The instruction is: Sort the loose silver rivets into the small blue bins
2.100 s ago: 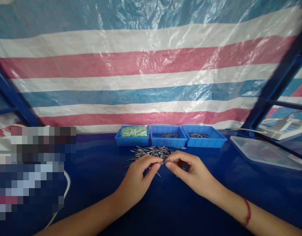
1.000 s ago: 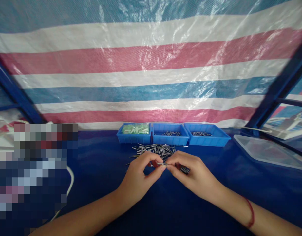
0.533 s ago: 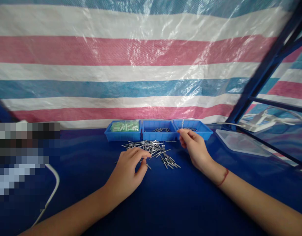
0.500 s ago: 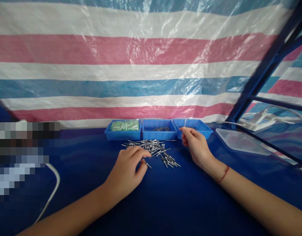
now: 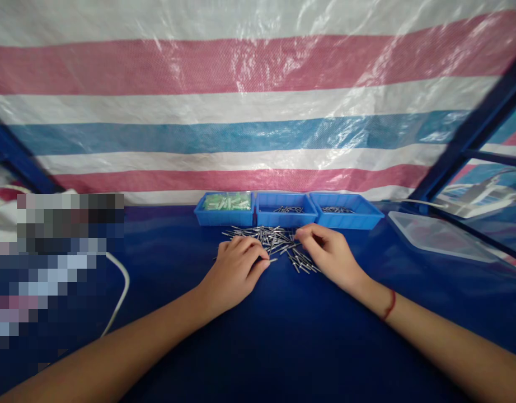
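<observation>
A loose pile of silver blind rivets (image 5: 278, 238) lies on the blue tabletop in front of three blue bins. At the pile's near left, my left hand (image 5: 237, 268) is closed, thumb and forefinger pinching a rivet (image 5: 273, 259) whose end sticks out to the right. My right hand (image 5: 331, 254) reaches the pile's right side, its fingertips pressed together; what lies between them is too small to make out. Rivets lie in the middle bin (image 5: 286, 220) and in the right bin (image 5: 348, 220). Green-and-white pieces fill the left bin (image 5: 224, 218).
A translucent plastic lid (image 5: 440, 238) lies on the right, near a white power strip (image 5: 476, 196). A white cable (image 5: 126, 282) curves at the left beside a blurred-out area. Blue frame posts and a striped sheet (image 5: 249, 137) stand behind.
My right hand has moved from above the right bin, where it held up a rivet, down to the pile. My left thumb and forefinger have closed together. The view has tilted and shifted slightly.
</observation>
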A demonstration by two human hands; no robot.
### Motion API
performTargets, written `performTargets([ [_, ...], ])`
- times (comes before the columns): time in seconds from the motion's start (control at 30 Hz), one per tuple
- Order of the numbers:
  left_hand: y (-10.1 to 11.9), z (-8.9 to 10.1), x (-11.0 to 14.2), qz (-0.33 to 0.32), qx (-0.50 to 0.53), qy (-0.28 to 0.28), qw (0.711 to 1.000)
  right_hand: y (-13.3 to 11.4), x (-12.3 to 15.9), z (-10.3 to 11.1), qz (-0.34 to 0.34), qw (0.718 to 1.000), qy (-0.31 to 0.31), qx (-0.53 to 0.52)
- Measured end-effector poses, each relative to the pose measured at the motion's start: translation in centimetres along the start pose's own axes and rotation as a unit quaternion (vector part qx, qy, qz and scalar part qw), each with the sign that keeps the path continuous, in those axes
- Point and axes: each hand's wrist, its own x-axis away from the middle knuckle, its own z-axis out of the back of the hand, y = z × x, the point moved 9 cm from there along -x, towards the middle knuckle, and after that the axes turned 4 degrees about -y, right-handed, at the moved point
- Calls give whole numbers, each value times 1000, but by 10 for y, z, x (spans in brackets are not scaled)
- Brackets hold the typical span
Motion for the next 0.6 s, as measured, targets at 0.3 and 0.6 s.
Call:
performTargets([
  [0.3,12,16,2,-66,73,75,992,-59,25,-37,242,949,-119,166],
  [0.6,-7,18,1,23,236,106,966,-60,26,-36,227,956,-118,143],
])
